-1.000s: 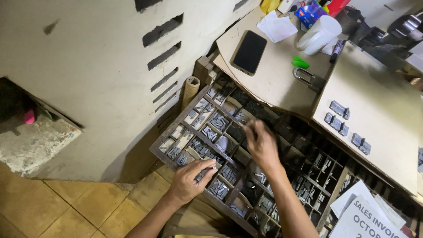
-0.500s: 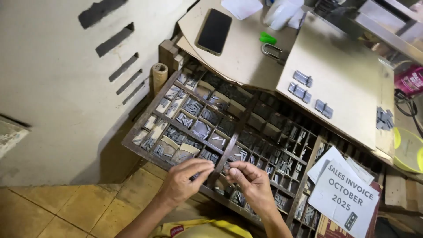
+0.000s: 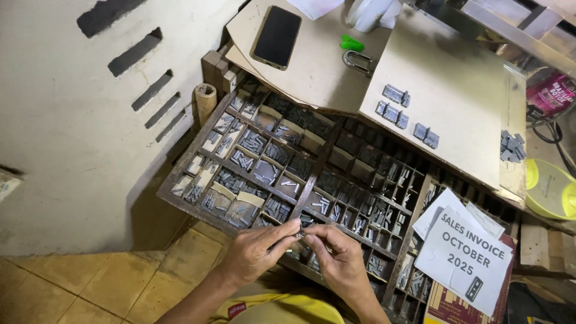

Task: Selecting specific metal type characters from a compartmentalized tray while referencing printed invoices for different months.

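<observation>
A small metal type piece [image 3: 298,234] is pinched between the fingertips of both hands over the near edge of the type case [image 3: 180,198]. The left hand [image 3: 255,252] is closed on it from the left, the right hand [image 3: 339,258] from the right. Both grips would best be kept firm and low over the compartments, so a dropped piece lands in the case. Open room is scarce: the board [image 3: 444,108] overhangs the case behind, papers [image 3: 462,258] lie just right, and the floor [image 3: 90,288] is below.
</observation>
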